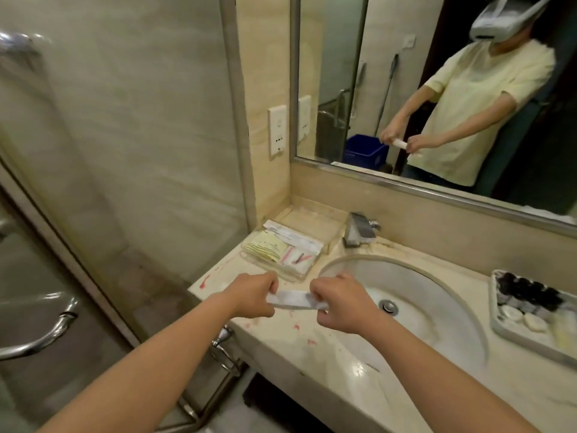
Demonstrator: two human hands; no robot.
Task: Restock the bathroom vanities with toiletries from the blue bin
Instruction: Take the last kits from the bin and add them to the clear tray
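Toiletry packet (293,299), thin and white, sits just below the middle of the frame, above the front edge of the desk (312,348). The left hand (253,295) pinches its left end; the right hand (340,304) grips its right end. Beyond them a clear tray (281,248) of sachets lies left of the sink (437,307). At upper right the mirror (337,42) reflects the blue bin (363,150).

One left hand (251,295), one right hand (342,303), one white packet (295,299), one sink (443,310), one faucet (359,231), two trays (312,226) (524,340), one blue bin (363,150).

both hands, left (253,295) and right (342,303), grip a white packet (293,299) over the vanity counter (290,339).
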